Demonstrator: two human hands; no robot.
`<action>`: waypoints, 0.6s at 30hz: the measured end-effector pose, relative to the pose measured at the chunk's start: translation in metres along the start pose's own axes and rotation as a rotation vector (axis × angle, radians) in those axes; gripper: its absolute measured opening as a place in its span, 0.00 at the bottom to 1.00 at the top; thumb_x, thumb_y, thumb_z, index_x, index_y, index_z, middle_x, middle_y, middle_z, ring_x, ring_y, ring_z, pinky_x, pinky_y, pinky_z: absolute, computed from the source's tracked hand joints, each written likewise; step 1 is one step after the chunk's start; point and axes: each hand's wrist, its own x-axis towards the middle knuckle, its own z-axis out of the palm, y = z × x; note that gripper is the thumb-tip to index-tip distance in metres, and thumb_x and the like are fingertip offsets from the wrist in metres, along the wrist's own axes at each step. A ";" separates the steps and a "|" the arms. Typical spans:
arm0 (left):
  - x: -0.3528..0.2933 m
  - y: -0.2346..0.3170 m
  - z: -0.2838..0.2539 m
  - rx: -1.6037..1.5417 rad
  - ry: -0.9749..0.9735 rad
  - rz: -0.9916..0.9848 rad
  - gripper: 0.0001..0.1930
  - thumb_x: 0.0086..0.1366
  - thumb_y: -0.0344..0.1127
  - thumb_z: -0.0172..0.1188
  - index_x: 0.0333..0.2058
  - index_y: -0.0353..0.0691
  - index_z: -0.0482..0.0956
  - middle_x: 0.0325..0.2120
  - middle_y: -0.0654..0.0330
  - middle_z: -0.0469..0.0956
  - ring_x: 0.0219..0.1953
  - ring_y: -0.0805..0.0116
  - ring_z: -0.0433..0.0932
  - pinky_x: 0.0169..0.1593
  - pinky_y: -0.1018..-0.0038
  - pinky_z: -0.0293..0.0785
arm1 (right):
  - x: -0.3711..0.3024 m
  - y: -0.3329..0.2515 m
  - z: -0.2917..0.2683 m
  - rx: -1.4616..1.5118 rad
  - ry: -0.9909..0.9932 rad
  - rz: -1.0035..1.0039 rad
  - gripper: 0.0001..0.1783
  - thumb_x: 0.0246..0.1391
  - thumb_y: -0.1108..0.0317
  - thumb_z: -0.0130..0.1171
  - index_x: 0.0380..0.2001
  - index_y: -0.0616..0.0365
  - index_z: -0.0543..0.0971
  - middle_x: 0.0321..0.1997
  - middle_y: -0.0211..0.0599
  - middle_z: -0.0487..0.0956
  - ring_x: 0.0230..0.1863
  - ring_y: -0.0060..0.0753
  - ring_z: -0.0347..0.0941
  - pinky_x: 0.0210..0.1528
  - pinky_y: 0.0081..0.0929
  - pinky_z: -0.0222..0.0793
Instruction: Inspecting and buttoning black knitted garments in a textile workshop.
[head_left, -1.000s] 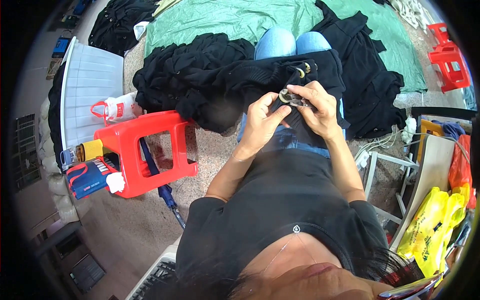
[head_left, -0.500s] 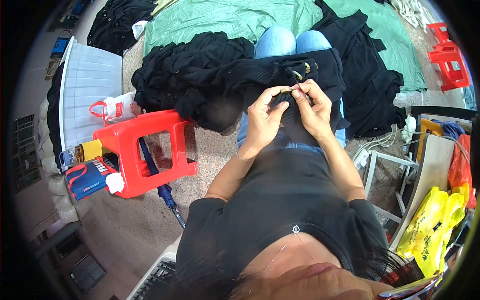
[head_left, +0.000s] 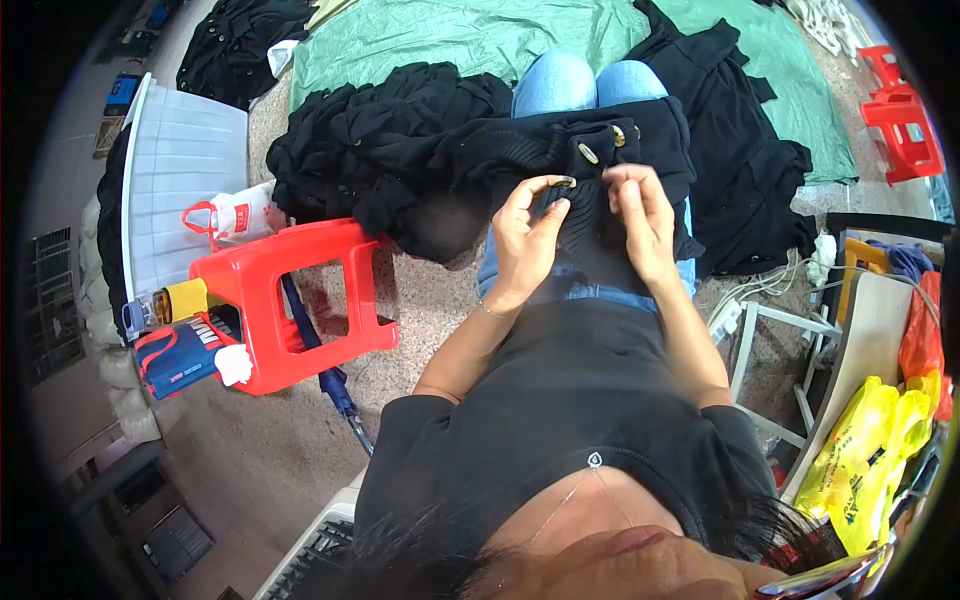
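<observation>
A black knit garment (head_left: 655, 150) with ribbed parts lies across my lap. My left hand (head_left: 525, 235) pinches its ribbed edge between thumb and fingers, right at a gold-rimmed button (head_left: 565, 182). Two more buttons show farther up the cloth: an oval one (head_left: 588, 153) and a gold one (head_left: 618, 136). To the right of the pinched edge, apart from it, my right hand (head_left: 648, 225) is raised with its fingers curled and thumb close to the index finger. Whatever thin thing it may hold is too small to make out.
Black garments (head_left: 390, 130) are heaped to the left, and more (head_left: 740, 170) lie at right on a green sheet (head_left: 450, 40). A red plastic stool (head_left: 260, 275) stands at left beside a white bin (head_left: 190, 150). At right are a white metal frame (head_left: 745, 350) and a yellow bag (head_left: 860, 460).
My right hand has drawn away to the right from the left hand, and its fingers have moved off the button. The oval button now shows more fully. My left hand keeps its pinch.
</observation>
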 end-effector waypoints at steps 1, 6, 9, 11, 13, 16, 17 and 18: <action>0.000 0.000 0.001 0.001 0.001 -0.001 0.11 0.62 0.21 0.61 0.44 0.30 0.79 0.38 0.59 0.82 0.41 0.76 0.78 0.47 0.78 0.75 | -0.004 0.000 0.004 -0.161 0.022 -0.102 0.11 0.65 0.66 0.56 0.45 0.60 0.78 0.32 0.24 0.77 0.30 0.13 0.69 0.34 0.13 0.65; -0.002 0.003 0.007 0.024 0.033 0.045 0.11 0.62 0.21 0.61 0.44 0.30 0.78 0.39 0.58 0.83 0.41 0.77 0.79 0.47 0.79 0.75 | -0.009 -0.014 0.008 -0.561 0.019 -0.317 0.07 0.56 0.70 0.65 0.34 0.62 0.81 0.26 0.35 0.80 0.24 0.25 0.77 0.26 0.20 0.70; -0.004 0.001 0.007 0.061 0.023 0.096 0.12 0.63 0.20 0.61 0.45 0.30 0.78 0.39 0.57 0.83 0.41 0.77 0.79 0.46 0.79 0.76 | -0.007 -0.015 0.009 -0.590 0.038 -0.394 0.07 0.54 0.71 0.66 0.33 0.61 0.80 0.26 0.35 0.79 0.22 0.27 0.76 0.24 0.21 0.69; -0.004 0.002 0.006 0.071 -0.003 0.065 0.12 0.63 0.21 0.60 0.46 0.30 0.78 0.41 0.57 0.82 0.43 0.75 0.79 0.49 0.79 0.75 | -0.006 -0.016 0.009 -0.624 0.037 -0.426 0.07 0.53 0.71 0.67 0.32 0.61 0.80 0.26 0.35 0.79 0.22 0.27 0.76 0.24 0.21 0.69; -0.005 0.003 0.006 0.081 -0.030 0.034 0.12 0.64 0.21 0.60 0.46 0.29 0.77 0.42 0.56 0.81 0.44 0.73 0.79 0.51 0.78 0.74 | -0.006 -0.015 0.010 -0.644 0.060 -0.467 0.07 0.52 0.71 0.67 0.32 0.61 0.80 0.25 0.34 0.78 0.21 0.27 0.75 0.23 0.22 0.68; -0.005 0.001 0.006 0.086 -0.041 0.045 0.12 0.64 0.21 0.60 0.47 0.29 0.77 0.43 0.56 0.82 0.45 0.73 0.79 0.51 0.78 0.75 | -0.004 -0.015 0.012 -0.675 0.071 -0.516 0.07 0.51 0.71 0.68 0.32 0.60 0.80 0.25 0.33 0.78 0.21 0.28 0.75 0.23 0.23 0.68; -0.005 0.000 0.006 0.114 -0.043 0.049 0.12 0.65 0.21 0.60 0.47 0.29 0.77 0.42 0.56 0.82 0.45 0.73 0.79 0.51 0.78 0.75 | -0.004 -0.015 0.012 -0.675 0.071 -0.517 0.07 0.51 0.71 0.68 0.32 0.60 0.80 0.25 0.33 0.78 0.21 0.28 0.75 0.23 0.23 0.68; -0.005 0.000 0.005 0.142 -0.045 0.051 0.12 0.65 0.22 0.60 0.47 0.29 0.77 0.42 0.56 0.82 0.45 0.73 0.79 0.51 0.78 0.75 | -0.004 -0.015 0.012 -0.697 0.077 -0.531 0.07 0.50 0.71 0.68 0.32 0.60 0.80 0.25 0.33 0.78 0.21 0.28 0.75 0.23 0.23 0.68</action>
